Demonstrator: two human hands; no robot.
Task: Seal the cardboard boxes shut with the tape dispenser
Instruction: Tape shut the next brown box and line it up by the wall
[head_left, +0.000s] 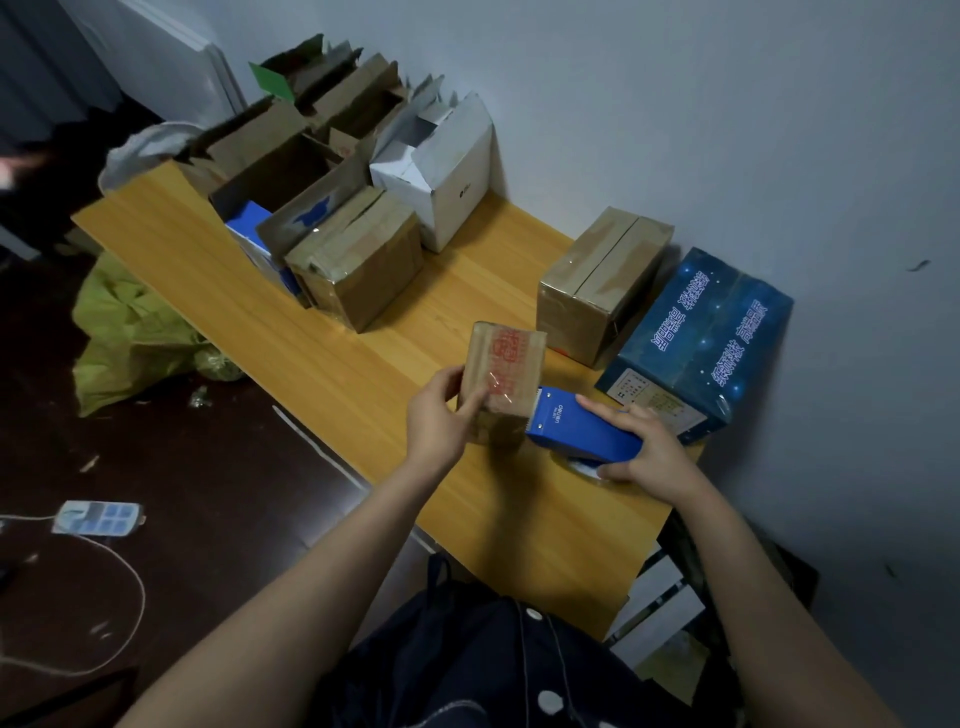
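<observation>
Right hand (649, 452) wrapped round the blue tape dispenser (582, 428), blade end against the small box (501, 384) that left hand (441, 421) pinches upright near the table (519, 519) front, tape partly on; beyond, right brown box (602, 283) and middle brown box (358, 260) look sealed, far open boxes (280, 166) not yet.

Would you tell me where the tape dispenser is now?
In the head view, the blue tape dispenser is gripped by the right hand right of centre, its front against the small cardboard box.
</observation>
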